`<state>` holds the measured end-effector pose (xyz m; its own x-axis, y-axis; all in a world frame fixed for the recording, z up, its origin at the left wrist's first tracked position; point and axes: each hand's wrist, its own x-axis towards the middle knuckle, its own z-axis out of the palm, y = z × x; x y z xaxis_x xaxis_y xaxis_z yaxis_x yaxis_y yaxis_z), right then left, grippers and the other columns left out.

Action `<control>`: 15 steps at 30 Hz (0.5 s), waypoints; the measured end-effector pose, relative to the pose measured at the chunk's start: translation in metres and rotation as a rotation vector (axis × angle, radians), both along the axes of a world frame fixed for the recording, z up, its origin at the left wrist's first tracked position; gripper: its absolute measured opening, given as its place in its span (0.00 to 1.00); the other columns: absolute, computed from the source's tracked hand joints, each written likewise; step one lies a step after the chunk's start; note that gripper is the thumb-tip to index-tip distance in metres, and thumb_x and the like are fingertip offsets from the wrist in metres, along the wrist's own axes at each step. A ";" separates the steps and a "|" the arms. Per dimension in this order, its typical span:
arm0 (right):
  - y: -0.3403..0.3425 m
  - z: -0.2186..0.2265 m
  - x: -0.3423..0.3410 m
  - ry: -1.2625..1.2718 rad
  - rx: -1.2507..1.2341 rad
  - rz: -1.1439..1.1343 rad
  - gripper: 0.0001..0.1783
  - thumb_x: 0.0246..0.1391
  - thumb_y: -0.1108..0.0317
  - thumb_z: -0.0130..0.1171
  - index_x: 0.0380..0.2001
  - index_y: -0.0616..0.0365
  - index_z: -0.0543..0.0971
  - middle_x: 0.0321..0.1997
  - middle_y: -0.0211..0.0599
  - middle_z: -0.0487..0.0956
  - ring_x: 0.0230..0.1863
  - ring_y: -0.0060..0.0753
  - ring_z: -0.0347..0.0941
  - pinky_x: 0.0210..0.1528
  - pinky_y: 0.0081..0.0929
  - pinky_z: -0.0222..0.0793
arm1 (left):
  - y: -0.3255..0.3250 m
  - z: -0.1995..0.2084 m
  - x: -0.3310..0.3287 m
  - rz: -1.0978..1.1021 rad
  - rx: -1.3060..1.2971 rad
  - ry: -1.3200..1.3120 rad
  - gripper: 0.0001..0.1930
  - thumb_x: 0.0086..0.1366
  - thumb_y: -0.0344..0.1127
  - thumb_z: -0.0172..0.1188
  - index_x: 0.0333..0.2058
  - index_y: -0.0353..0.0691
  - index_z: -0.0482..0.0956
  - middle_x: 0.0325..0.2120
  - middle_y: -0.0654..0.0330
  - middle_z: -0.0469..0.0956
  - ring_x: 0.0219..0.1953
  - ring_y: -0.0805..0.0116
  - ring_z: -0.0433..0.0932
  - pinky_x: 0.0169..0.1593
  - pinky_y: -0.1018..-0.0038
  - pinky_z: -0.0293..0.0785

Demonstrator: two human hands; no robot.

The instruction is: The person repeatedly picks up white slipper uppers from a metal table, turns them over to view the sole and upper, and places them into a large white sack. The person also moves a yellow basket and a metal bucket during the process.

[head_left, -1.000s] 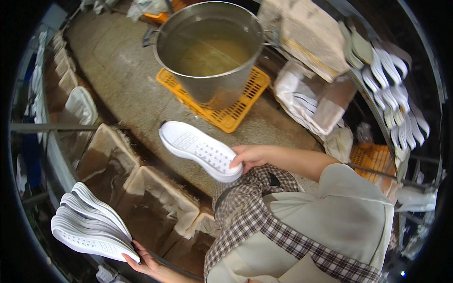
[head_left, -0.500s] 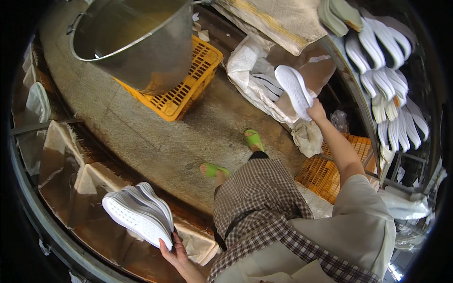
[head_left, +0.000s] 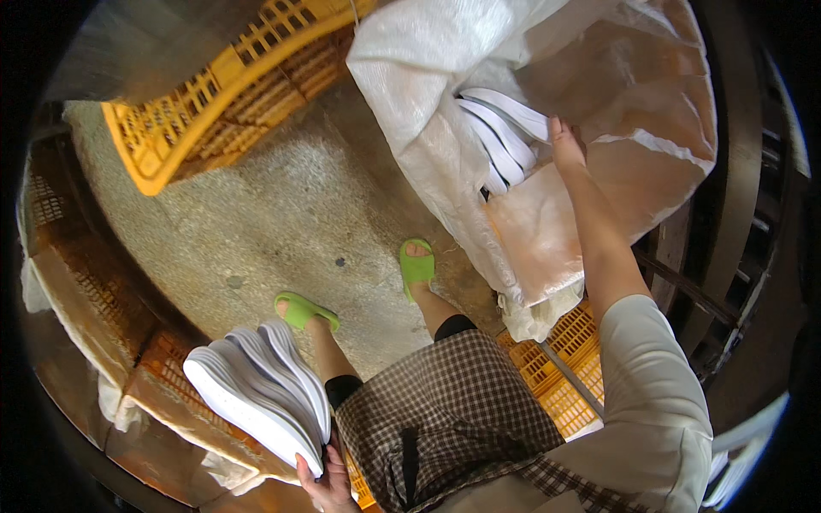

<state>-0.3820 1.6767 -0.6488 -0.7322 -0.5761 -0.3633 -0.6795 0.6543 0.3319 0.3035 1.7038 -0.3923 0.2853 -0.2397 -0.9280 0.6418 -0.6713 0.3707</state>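
The head view shows, at the far left, cloth-lined bins, with a yellow crate above them under part of a metal pot. At lower left is a fanned stack of white soles, its long axis slanting from upper left to lower right; the far ends spread toward the upper left, and the near ends gather at the left hand, which grips them between thumb and fingers. Two green slippers are on the floor beyond the stack, above the checked apron. To the right, a big whitish bag gapes, with several white soles lying slantwise inside. A single white sole lies along the top of them in the bag's mouth, its far end pointing left and slightly up, its near end pinched by the right hand. More yellow crates stand below the bag. Half a second ago the right hand held that sole up over the bag's edge; now it is down among the others. The stack's holed face, visible then, is turned away, and its edges show more.
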 end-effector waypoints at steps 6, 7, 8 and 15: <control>0.008 -0.065 0.000 -0.081 0.592 -0.070 0.36 0.57 0.56 0.42 0.65 0.58 0.46 0.68 0.44 0.53 0.65 0.46 0.56 0.59 0.55 0.55 | 0.030 -0.030 -0.034 -0.052 0.106 0.069 0.27 0.61 0.41 0.57 0.55 0.34 0.63 0.49 0.52 0.71 0.48 0.57 0.72 0.47 0.69 0.76; 0.007 -0.068 0.000 -0.088 0.473 -0.108 0.36 0.57 0.56 0.41 0.65 0.57 0.46 0.67 0.45 0.54 0.65 0.47 0.56 0.59 0.55 0.55 | 0.032 -0.031 -0.038 -0.063 0.124 0.064 0.28 0.60 0.42 0.57 0.55 0.34 0.62 0.49 0.52 0.71 0.48 0.57 0.73 0.47 0.68 0.76; 0.004 -0.070 0.000 -0.085 0.321 -0.129 0.35 0.57 0.56 0.41 0.65 0.57 0.46 0.67 0.46 0.55 0.65 0.48 0.56 0.59 0.55 0.55 | 0.033 -0.032 -0.040 -0.075 0.137 0.061 0.28 0.60 0.42 0.57 0.55 0.34 0.62 0.49 0.52 0.71 0.48 0.57 0.73 0.48 0.68 0.76; -0.035 -0.051 0.008 -0.217 0.480 -0.060 0.36 0.52 0.64 0.48 0.64 0.42 0.50 0.66 0.39 0.58 0.64 0.49 0.56 0.59 0.47 0.59 | 0.033 -0.033 -0.041 -0.102 0.132 0.089 0.32 0.57 0.44 0.59 0.57 0.35 0.60 0.50 0.51 0.70 0.49 0.54 0.72 0.49 0.66 0.74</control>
